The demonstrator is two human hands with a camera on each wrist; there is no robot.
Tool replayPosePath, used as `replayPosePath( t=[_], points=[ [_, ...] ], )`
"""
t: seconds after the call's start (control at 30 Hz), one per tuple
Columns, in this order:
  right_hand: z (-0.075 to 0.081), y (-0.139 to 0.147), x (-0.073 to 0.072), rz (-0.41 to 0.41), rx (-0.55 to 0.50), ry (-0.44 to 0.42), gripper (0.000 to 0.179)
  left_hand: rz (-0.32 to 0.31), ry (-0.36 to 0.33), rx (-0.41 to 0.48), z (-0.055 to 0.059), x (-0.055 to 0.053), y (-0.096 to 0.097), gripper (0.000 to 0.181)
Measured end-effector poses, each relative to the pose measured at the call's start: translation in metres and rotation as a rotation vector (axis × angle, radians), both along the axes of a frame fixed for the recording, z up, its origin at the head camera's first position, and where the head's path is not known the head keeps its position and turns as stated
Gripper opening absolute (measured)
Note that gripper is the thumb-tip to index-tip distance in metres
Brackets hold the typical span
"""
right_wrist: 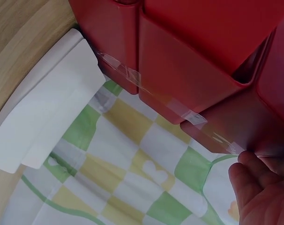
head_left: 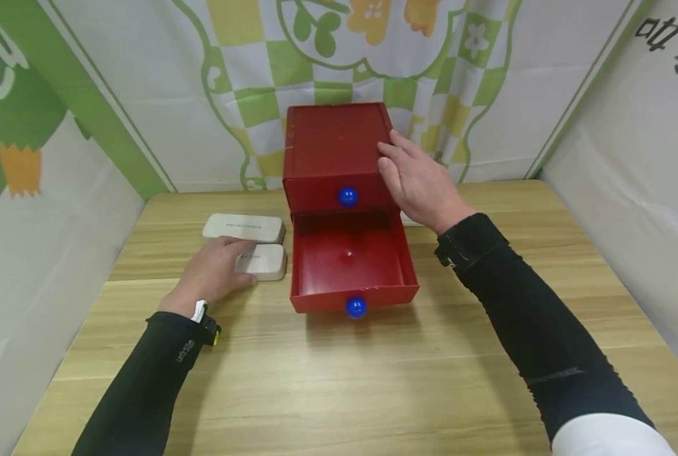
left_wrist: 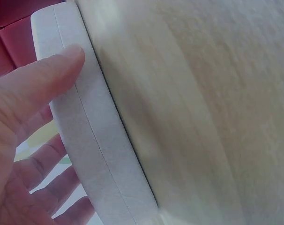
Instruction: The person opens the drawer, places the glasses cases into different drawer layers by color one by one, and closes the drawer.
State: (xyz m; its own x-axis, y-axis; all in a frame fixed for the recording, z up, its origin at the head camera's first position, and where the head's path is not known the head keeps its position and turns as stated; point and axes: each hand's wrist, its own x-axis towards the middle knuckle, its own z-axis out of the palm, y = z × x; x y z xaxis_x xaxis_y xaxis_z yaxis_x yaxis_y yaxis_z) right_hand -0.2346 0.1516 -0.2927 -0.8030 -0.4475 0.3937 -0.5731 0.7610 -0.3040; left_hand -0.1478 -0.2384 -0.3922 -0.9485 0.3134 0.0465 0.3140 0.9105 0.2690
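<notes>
My left hand point(head_left: 213, 271) grips the nearer of two white oblong cases, with thumb on its near side and fingers reaching over the top. This case point(head_left: 268, 262) lies on the table left of the red drawer unit, and faint print shows on its lid. In the left wrist view, my thumb presses the seamed side of the case point(left_wrist: 93, 136). The red two-drawer unit point(head_left: 336, 142) has its lower drawer point(head_left: 350, 269) pulled out and bare inside; the upper one is closed. My right hand point(head_left: 421, 183) rests against the unit's upper right side, fingers extended.
Just behind the gripped case lies a longer white case point(head_left: 244, 227). Blue knobs point(head_left: 356, 308) stick out from both drawers. To the unit's right, a white object point(right_wrist: 53, 105) shows in the right wrist view. A patterned curtain point(head_left: 259, 95) hangs behind.
</notes>
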Motion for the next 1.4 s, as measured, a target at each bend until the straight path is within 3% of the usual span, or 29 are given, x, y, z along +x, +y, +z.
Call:
replayPosePath(
  t=[1.17, 1.4],
  points=[
    [0.0018, -0.0012, -0.0009, 0.010, 0.012, 0.005, 0.060, 0.048, -0.117, -0.103, 0.0094, -0.0053, 0.0037, 0.079],
    [0.0006, 0.0002, -0.0016, 0.007, 0.011, -0.004, 0.061, 0.042, -0.095, -0.124, 0.0088, -0.0044, 0.0037, 0.080]
  ],
)
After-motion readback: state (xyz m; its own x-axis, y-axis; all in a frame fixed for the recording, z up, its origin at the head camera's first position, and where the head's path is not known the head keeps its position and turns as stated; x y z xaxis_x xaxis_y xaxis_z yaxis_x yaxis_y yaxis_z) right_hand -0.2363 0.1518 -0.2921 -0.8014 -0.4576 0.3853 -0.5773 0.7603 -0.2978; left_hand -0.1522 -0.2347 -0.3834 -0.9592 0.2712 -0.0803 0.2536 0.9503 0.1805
